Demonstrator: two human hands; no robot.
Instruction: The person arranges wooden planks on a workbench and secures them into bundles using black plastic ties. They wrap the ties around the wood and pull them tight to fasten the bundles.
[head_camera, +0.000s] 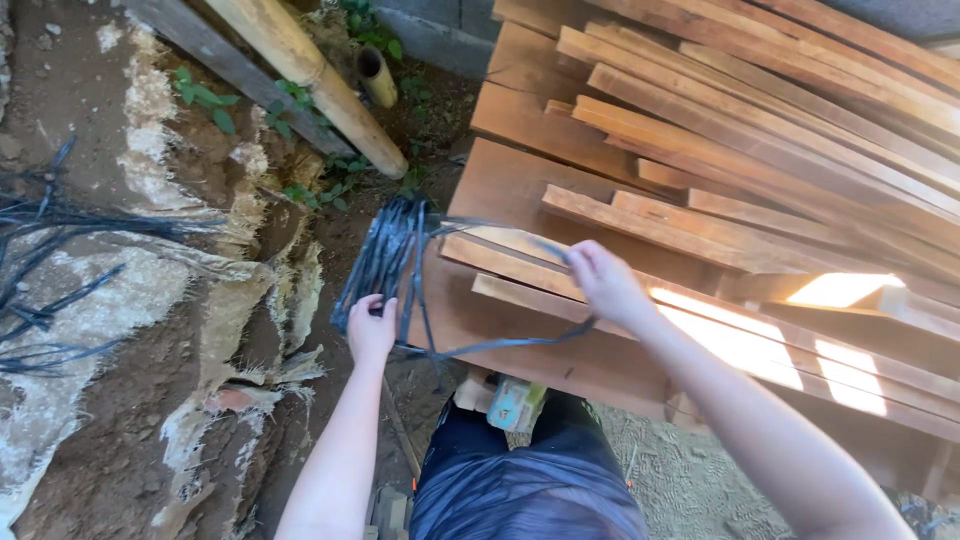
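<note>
- The left hand (372, 328) is closed around a bundle of dark plastic strapping (385, 255), held beside the stack of wooden planks (700, 180).
- The right hand (605, 280) pinches one loose strap (500, 345) looping from the bundle, above the planks.

Daylight, bright but mostly shaded. Hard sun patches blow out to white on the planks (840, 290) at the right, glaring with no detail. The pale ground (150, 100) at the left looks washed out. The right hand (605, 280) and the straps (385, 255) smear with motion blur. Edges bend outward, wide-angle.
</note>
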